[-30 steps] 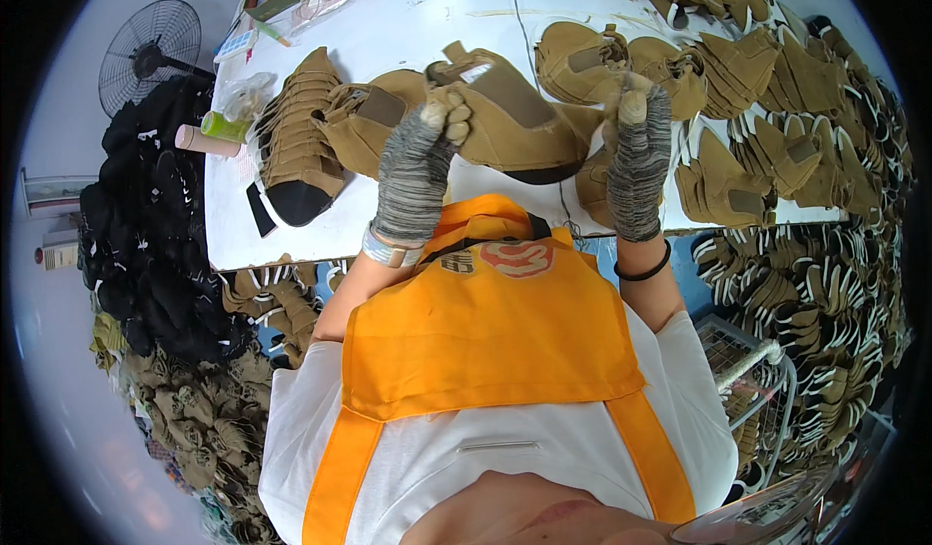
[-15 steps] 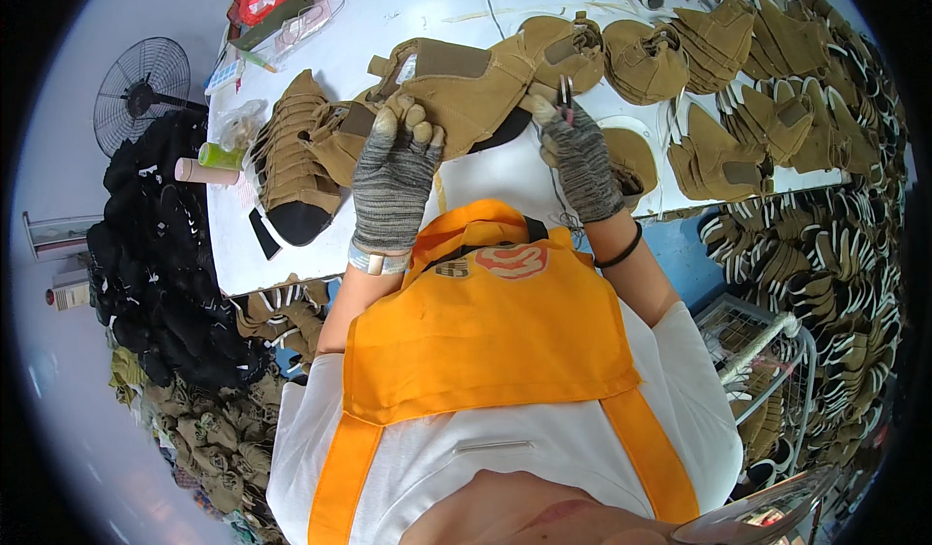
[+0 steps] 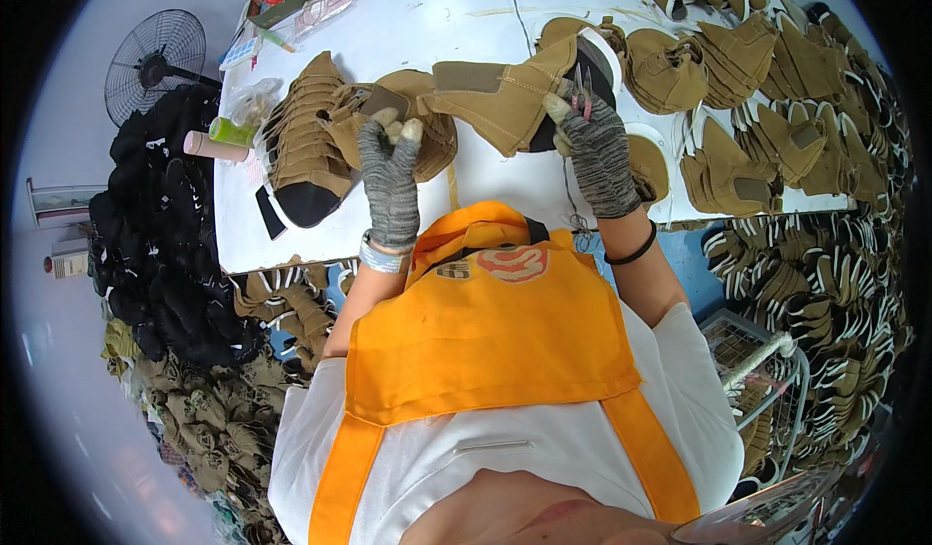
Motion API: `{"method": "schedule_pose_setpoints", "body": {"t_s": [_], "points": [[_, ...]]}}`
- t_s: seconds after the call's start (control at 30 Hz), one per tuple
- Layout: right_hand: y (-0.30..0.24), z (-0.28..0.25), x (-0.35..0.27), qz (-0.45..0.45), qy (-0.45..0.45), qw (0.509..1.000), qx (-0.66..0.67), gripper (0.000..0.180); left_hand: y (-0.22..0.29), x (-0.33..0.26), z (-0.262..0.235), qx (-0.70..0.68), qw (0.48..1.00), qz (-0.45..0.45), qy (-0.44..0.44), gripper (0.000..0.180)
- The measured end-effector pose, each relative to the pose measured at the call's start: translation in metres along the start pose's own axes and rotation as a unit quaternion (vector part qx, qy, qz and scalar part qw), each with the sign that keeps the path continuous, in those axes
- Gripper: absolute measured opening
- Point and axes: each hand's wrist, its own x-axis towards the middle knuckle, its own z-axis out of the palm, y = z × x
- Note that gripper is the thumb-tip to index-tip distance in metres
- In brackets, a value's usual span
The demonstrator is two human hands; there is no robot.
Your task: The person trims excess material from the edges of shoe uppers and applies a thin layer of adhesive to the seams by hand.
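Observation:
My right hand, in a grey knitted glove with pale fingertips, grips a brown shoe upper by its right end. Small scissors with pinkish handles are in the same hand, blades pointing away from me. The upper is raised above the table, its black lining and a white edge showing at the right. My left hand, gloved alike, has its fingers curled together near the upper's left end; what they hold, if anything, is hidden. Behind those fingers lies another brown upper.
The white table bears a stack of brown uppers at left and several more stacks at right. A pink cylinder and green roll lie at the left edge. A fan stands beyond; a wire cart is lower right.
The upper has swung rightward and turned, baring more of its black lining and white edge. My left hand has come away from its lower edge. The view has shifted slightly.

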Motion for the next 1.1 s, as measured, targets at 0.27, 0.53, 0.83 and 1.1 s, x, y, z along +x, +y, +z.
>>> {"method": "schedule_pose_setpoints", "body": {"t_s": [0.27,0.53,0.83,1.1], "points": [[-0.005,0.014,-0.014,0.064,-0.036,0.997,0.029,0.022,0.013,0.012,-0.001,0.098,0.990,0.099,-0.032,0.045],[-0.002,0.017,-0.011,0.021,-0.111,0.993,-0.022,0.024,0.004,0.020,-0.015,0.094,0.991,-0.016,-0.095,0.039],[-0.007,0.017,-0.010,0.005,-0.119,0.993,-0.009,0.028,0.018,0.006,-0.001,-0.025,0.994,-0.050,-0.098,0.033],[-0.017,-0.009,0.010,0.048,-0.160,0.980,-0.110,0.034,0.039,0.005,-0.016,-0.091,0.934,-0.171,-0.302,0.040]]}}
